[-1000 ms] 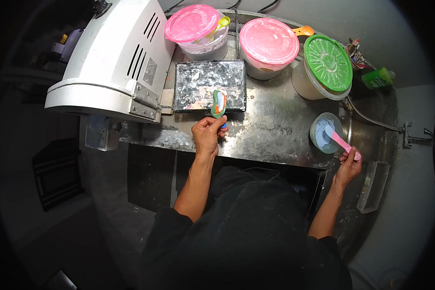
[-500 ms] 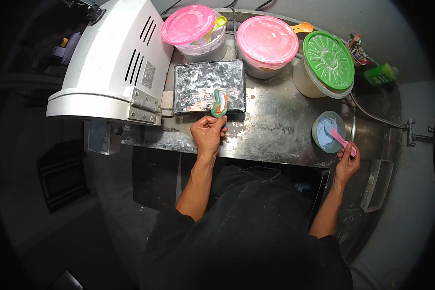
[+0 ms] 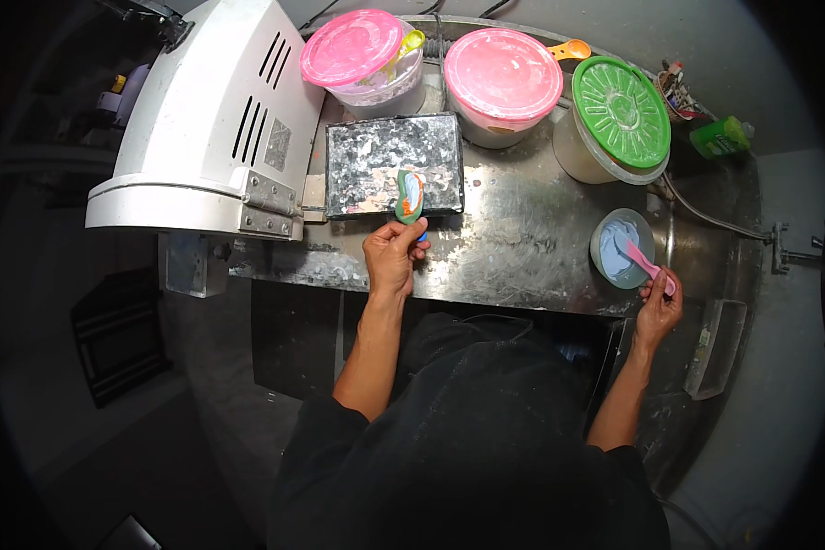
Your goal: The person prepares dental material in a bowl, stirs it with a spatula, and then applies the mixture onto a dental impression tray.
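My left hand (image 3: 394, 257) pinches a dental impression (image 3: 410, 198) between thumb and fingers, in front of a black, plaster-smeared box (image 3: 392, 151). The impression is green with orange along its inside, and pale blue paste fills part of it. Something small and blue shows at my fingertips. At the bench's right, my right hand (image 3: 658, 307) is closed on the handle of a pink spatula (image 3: 644, 261). The spatula's blade end rests in pale blue paste (image 3: 619, 252) inside a greyish mixing bowl (image 3: 599, 266); the paste hides its tip.
A white machine (image 3: 202, 110) with vents stands at the left. Along the back are two pink-lidded tubs (image 3: 353, 46) and a green-lidded tub (image 3: 621, 119). A green bottle (image 3: 720, 137), a tap (image 3: 784, 246) and a clear tray (image 3: 717, 353) are at the right of the metal bench (image 3: 513, 229).
The impression has turned slightly in my left hand and shifted a little left. My right hand and the spatula have stayed nearly still.
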Tool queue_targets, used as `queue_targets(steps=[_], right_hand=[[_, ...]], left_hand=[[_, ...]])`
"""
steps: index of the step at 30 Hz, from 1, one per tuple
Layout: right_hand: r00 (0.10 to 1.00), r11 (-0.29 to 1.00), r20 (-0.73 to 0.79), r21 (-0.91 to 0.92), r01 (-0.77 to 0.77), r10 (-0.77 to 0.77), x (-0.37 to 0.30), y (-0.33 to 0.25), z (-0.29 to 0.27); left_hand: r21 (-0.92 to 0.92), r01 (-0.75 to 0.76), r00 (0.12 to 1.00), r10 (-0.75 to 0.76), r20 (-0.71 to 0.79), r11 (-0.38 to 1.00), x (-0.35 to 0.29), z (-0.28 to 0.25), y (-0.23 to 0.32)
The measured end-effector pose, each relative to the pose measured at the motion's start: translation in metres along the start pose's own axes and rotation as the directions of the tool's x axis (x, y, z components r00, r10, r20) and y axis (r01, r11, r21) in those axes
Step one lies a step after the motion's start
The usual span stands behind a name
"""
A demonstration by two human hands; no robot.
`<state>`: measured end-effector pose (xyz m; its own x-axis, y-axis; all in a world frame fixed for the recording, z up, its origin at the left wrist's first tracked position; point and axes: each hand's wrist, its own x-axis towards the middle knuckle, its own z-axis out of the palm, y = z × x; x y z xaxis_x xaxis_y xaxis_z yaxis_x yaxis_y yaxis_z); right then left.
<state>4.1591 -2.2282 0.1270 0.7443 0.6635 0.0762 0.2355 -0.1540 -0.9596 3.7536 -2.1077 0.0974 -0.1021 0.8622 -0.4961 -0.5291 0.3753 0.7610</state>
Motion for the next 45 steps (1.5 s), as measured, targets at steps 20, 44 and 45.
queue_targets(steps=[20, 44, 45], right_hand=[[0.984, 0.976, -0.001, -0.127, 0.176, -0.178, -0.005, 0.006, 0.011], [0.915, 0.678, 0.152, 0.629, -0.382, 0.374, -0.009, -0.014, -0.004], [0.912, 0.672, 0.166, 0.629, -0.39, 0.375, -0.01, -0.028, 0.004]], left_hand=[[-0.016, 0.035, 0.999, -0.036, -0.019, 0.999, 0.005, -0.008, -0.008], [-0.021, 0.064, 0.996, -0.062, 0.064, 0.998, 0.005, -0.007, -0.011], [-0.02, 0.055, 0.997, -0.053, 0.053, 0.998, 0.005, -0.008, -0.01]])
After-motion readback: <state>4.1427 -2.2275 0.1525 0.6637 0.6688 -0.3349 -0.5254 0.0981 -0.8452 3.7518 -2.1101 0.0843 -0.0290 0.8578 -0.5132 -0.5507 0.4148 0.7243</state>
